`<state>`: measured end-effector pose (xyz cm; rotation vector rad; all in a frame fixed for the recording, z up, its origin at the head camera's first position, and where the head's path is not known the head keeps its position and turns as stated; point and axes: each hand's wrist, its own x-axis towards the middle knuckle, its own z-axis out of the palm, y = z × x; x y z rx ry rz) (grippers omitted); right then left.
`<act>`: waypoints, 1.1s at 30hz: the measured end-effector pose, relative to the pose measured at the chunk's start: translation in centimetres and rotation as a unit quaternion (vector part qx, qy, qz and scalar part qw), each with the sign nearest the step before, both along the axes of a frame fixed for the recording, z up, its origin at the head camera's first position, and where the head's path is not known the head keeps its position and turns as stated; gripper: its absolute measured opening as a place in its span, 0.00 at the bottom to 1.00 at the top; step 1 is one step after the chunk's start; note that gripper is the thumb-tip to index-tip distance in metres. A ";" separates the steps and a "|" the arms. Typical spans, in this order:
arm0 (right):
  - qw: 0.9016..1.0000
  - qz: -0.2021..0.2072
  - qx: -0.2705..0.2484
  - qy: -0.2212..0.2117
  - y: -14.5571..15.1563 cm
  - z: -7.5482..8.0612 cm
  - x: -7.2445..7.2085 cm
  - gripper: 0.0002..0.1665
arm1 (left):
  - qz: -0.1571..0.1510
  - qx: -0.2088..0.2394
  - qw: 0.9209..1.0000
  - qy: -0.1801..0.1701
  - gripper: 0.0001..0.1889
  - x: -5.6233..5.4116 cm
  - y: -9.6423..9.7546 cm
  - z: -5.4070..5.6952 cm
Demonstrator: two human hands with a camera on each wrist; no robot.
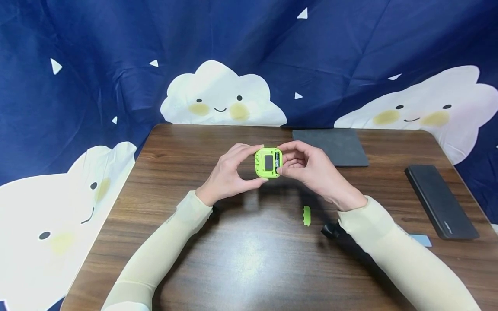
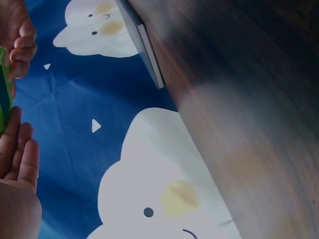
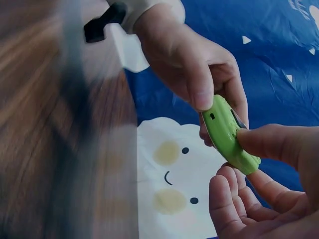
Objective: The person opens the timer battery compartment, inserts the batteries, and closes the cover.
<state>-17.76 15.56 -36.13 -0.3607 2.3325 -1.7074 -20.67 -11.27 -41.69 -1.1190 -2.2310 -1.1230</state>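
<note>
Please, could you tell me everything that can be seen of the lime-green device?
The lime-green device is a thick, rounded square, apparently plastic. Facing the head camera, its open side shows a dark rectangular panel and, to the right, what looks like a dark battery with pale print. A small dark slot marks one edge. It is held above the table. The left hand has a grip across its top and bottom edges; the right hand pinches its right side.

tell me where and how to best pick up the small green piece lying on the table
Best pinched at mid-length, I'd say: the small green piece is long and narrow, so thumb and finger fit across its two long edges. Come from above, since it lies on the table with bare wood on both sides.
</note>
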 end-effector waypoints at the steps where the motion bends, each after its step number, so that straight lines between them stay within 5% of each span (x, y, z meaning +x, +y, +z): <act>1: 1.000 -0.002 0.001 0.001 0.0 0.0 0.0 0.31 | 0.000 -0.001 1.000 0.002 0.43 0.0 0.0 0.0; 20: 0.997 -0.024 0.037 0.063 0.5 -0.2 0.7 0.28 | -0.026 0.022 0.999 -0.031 0.42 -0.3 0.0 -0.3; 27: 0.988 -0.046 0.113 0.099 2.7 0.2 1.1 0.27 | -0.021 0.029 0.998 -0.058 0.43 0.0 0.0 -0.3; 33: 0.974 -0.015 0.205 0.096 5.0 -1.7 1.6 0.27 | -0.030 0.049 0.994 -0.096 0.43 0.1 0.1 0.0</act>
